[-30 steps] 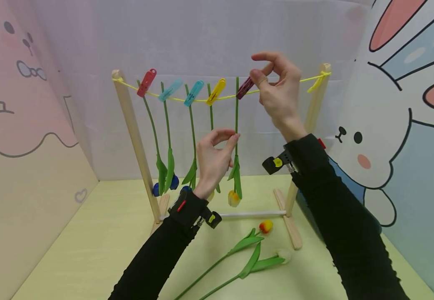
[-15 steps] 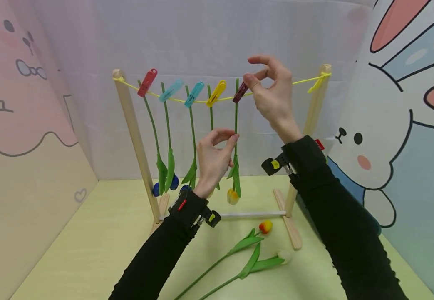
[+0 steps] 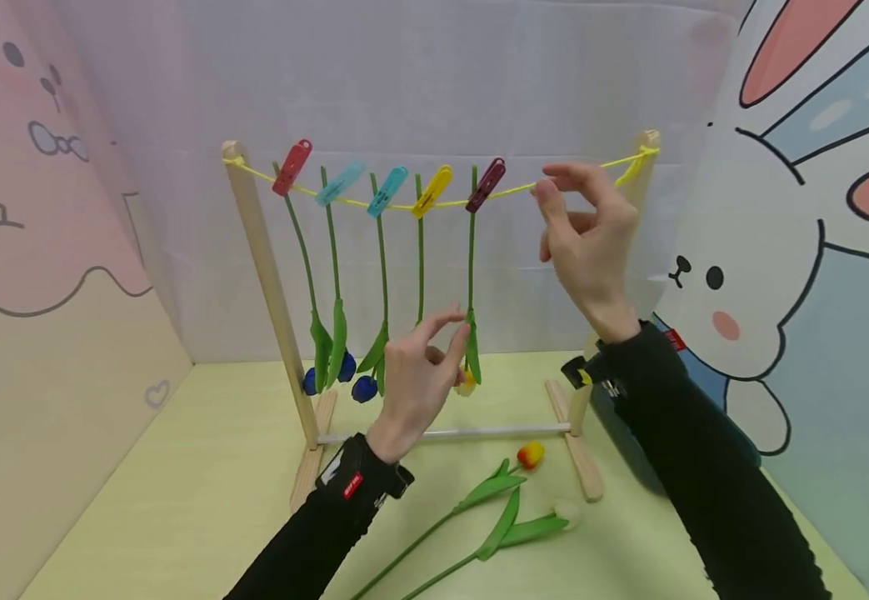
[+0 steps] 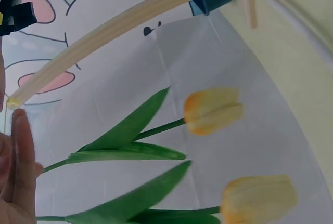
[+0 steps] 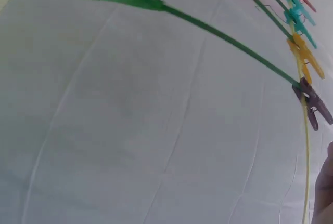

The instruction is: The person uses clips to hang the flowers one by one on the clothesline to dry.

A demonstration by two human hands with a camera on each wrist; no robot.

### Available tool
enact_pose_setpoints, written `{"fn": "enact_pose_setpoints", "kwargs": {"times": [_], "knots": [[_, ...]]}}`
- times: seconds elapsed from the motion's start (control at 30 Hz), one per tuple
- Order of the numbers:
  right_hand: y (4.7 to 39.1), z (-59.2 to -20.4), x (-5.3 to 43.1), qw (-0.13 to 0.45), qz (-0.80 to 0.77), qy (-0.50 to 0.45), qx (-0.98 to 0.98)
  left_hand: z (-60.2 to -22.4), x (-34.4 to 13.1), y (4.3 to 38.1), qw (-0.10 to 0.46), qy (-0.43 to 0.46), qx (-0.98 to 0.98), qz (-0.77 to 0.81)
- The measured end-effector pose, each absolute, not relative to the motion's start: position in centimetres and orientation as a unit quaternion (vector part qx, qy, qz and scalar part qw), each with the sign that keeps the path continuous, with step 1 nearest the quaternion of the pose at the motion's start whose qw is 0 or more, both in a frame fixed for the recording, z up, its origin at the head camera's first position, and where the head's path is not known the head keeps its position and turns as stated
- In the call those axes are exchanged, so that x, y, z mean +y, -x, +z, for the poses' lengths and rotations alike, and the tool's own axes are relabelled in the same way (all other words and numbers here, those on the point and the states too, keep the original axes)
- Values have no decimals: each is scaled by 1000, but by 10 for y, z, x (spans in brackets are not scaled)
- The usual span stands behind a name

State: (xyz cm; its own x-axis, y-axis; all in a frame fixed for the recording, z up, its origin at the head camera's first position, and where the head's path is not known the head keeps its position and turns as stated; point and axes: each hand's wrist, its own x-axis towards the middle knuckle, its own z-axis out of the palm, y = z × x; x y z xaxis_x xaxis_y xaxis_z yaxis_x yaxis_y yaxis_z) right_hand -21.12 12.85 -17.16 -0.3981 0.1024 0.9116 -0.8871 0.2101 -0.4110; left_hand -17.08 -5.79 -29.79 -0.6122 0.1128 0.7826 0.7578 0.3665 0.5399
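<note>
A dark maroon clothespin (image 3: 486, 185) clips the green stem of an upside-down yellow tulip (image 4: 213, 110) to the yellow string (image 3: 512, 191). My right hand (image 3: 591, 242) is just right of the clothespin, apart from it, fingers loosely bent and holding nothing. Lower down, my left hand (image 3: 419, 375) is beside the tulip's leaves, thumb and forefinger apart. In the left wrist view its fingers (image 4: 23, 156) are by the stem without closing on it. In the head view this hand hides part of the flower and the neighbouring tulip.
Red (image 3: 292, 167), light blue, teal and yellow (image 3: 432, 191) clothespins hold other tulips along the string, between two wooden posts (image 3: 269, 292). A red-yellow tulip (image 3: 530, 455) and a white tulip (image 3: 566, 514) lie on the table in front. A dark bin (image 3: 629, 442) stands at right.
My right hand has let go of the maroon clothespin and moved right and down. The left hand has released the stem and dropped lower. The clothespin now stays on the string with the stem.
</note>
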Motion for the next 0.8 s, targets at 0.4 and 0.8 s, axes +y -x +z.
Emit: {"fn": "enact_pose_setpoints", "kwargs": {"times": [0.4, 0.8], "knots": [[244, -250, 232, 569, 453, -241, -642, -379, -121, 147, 7, 253, -915, -315], [262, -296, 341, -35, 152, -140, -978, -419, -145, 142, -133, 194, -928, -291]]}}
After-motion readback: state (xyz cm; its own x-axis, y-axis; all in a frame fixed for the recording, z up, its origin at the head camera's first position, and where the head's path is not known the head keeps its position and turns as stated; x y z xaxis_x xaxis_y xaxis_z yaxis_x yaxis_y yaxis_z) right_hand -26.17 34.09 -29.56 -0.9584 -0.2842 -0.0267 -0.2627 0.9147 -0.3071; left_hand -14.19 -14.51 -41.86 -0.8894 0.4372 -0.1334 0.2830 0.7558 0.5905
